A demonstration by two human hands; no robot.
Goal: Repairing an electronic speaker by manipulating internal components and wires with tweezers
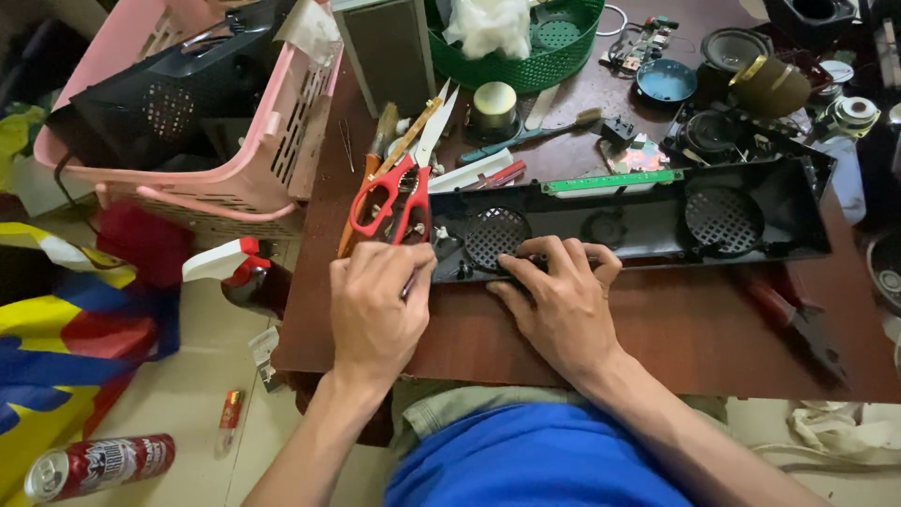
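Observation:
A long black plastic speaker housing [648, 221] with two round grilles lies open on the dark red-brown table [685, 329]. My right hand [560, 300] presses down on the housing's near left edge, fingers spread over it. My left hand [377, 305] is closed beside the housing's left end, around what looks like a thin tool that is mostly hidden. Red-handled scissors [399, 188] lie just beyond my left hand.
A pink basket [253, 160] holding a black part stands at the table's left corner. A green basket [535, 56], loose speaker cones [737, 47], a circuit board and small parts crowd the far side. A spray bottle [235, 268] and a drink can [99, 465] are on the floor at left.

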